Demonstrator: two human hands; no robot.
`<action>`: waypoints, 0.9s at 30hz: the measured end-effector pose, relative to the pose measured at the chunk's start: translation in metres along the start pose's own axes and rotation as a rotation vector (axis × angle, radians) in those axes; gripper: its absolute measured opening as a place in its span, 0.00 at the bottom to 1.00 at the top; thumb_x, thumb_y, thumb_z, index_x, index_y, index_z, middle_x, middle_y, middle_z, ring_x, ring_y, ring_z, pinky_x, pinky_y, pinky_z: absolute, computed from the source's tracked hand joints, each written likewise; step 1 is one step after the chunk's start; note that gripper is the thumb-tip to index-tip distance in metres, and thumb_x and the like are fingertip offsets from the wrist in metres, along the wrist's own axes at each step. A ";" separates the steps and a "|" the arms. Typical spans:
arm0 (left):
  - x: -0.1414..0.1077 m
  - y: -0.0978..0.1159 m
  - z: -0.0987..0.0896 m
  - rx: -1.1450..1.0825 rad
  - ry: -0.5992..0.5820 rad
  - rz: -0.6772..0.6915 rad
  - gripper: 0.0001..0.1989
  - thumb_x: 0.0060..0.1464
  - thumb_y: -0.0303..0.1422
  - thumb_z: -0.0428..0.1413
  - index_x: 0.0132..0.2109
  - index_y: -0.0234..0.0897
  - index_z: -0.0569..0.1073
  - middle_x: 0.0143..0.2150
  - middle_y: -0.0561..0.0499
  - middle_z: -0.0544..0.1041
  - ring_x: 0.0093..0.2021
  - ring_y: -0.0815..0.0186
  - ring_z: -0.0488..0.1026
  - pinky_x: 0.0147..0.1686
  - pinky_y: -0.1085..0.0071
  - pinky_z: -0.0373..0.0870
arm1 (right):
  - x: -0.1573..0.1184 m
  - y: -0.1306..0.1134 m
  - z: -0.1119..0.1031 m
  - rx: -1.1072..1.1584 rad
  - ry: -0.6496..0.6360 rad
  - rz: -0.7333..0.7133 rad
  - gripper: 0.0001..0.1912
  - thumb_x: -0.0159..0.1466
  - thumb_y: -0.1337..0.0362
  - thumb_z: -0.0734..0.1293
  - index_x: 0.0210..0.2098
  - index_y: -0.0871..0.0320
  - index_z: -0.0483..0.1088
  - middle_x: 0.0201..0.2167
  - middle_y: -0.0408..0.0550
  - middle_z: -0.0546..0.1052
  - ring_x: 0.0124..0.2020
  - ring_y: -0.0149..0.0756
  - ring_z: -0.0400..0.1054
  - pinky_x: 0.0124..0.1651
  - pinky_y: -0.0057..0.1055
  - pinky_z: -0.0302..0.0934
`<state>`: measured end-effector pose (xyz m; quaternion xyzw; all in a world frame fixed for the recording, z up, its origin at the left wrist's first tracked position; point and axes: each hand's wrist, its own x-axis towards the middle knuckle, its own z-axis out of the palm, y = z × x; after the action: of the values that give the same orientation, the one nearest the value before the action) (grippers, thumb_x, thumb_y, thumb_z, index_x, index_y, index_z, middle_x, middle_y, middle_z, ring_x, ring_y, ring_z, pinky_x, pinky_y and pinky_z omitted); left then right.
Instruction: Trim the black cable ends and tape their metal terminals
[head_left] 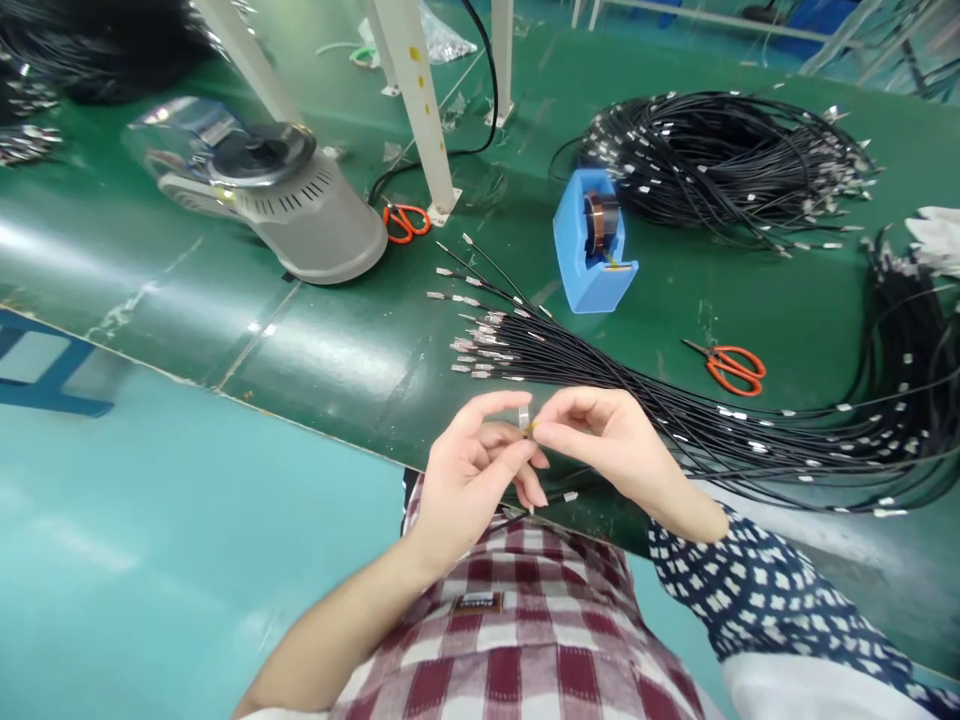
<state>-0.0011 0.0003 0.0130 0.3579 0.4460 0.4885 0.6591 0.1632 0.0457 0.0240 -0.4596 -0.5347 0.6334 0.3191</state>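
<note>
"How far along is it?"

"Partway through one piece, I'd judge. The left hand (480, 470) is curled closed on a silvery tip (523, 413); to its right, the right hand (592, 430) pinches a yellow bit (529, 429) at that tip between thumb and forefinger, near the front edge of the surface (337, 340)."

"And the others?"

"Many ends lie waiting or finished; they're too small to tell which."

"What about materials?"

"From the left: a smooth grey machine (315, 230), rounded, with slotted vents; a bundle (570, 355) of thin, bendy black cables, metallic ends fanned out; a blocky blue plastic dispenser (576, 250) with a brown roll; then orange-handled scissors (718, 357), and behind them a ring-shaped cable coil (705, 150)."
</note>
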 end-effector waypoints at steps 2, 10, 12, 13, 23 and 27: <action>-0.001 0.000 0.000 0.008 -0.003 -0.006 0.18 0.58 0.33 0.62 0.54 0.36 0.68 0.28 0.54 0.79 0.19 0.68 0.77 0.20 0.75 0.75 | 0.001 0.000 0.000 -0.039 0.013 -0.001 0.14 0.57 0.53 0.74 0.28 0.59 0.76 0.26 0.46 0.77 0.28 0.33 0.67 0.34 0.32 0.63; -0.001 0.002 0.001 0.012 0.000 -0.002 0.19 0.58 0.34 0.62 0.54 0.36 0.69 0.28 0.54 0.79 0.19 0.67 0.77 0.20 0.74 0.76 | 0.003 0.002 0.000 -0.023 -0.005 -0.005 0.17 0.57 0.50 0.75 0.28 0.59 0.74 0.25 0.45 0.75 0.27 0.32 0.66 0.33 0.31 0.64; -0.001 0.002 0.001 0.015 -0.002 -0.001 0.18 0.58 0.33 0.62 0.54 0.35 0.69 0.28 0.53 0.79 0.19 0.67 0.77 0.20 0.74 0.76 | 0.003 0.002 0.000 -0.016 -0.014 -0.006 0.17 0.57 0.50 0.75 0.28 0.58 0.74 0.23 0.44 0.74 0.26 0.31 0.66 0.33 0.31 0.64; -0.001 0.002 0.001 0.016 -0.004 0.001 0.18 0.58 0.32 0.62 0.54 0.36 0.69 0.28 0.53 0.79 0.19 0.68 0.77 0.20 0.74 0.76 | 0.003 0.002 0.000 -0.010 -0.018 -0.008 0.18 0.57 0.50 0.75 0.28 0.58 0.74 0.23 0.44 0.74 0.26 0.31 0.66 0.33 0.31 0.64; -0.002 0.002 0.000 0.024 -0.006 -0.002 0.18 0.58 0.33 0.62 0.54 0.37 0.70 0.28 0.53 0.79 0.20 0.67 0.77 0.21 0.73 0.76 | 0.002 0.003 0.002 0.023 -0.013 -0.019 0.18 0.57 0.49 0.74 0.28 0.58 0.73 0.24 0.45 0.75 0.26 0.32 0.67 0.33 0.32 0.64; -0.001 0.002 0.000 0.020 -0.001 0.003 0.18 0.58 0.33 0.62 0.53 0.36 0.70 0.28 0.53 0.79 0.19 0.67 0.77 0.20 0.74 0.76 | 0.001 0.002 0.002 -0.034 0.006 -0.047 0.15 0.59 0.52 0.73 0.27 0.58 0.73 0.23 0.44 0.74 0.26 0.31 0.66 0.32 0.31 0.62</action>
<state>-0.0014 -0.0005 0.0148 0.3655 0.4501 0.4848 0.6548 0.1609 0.0451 0.0223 -0.4543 -0.5551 0.6150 0.3275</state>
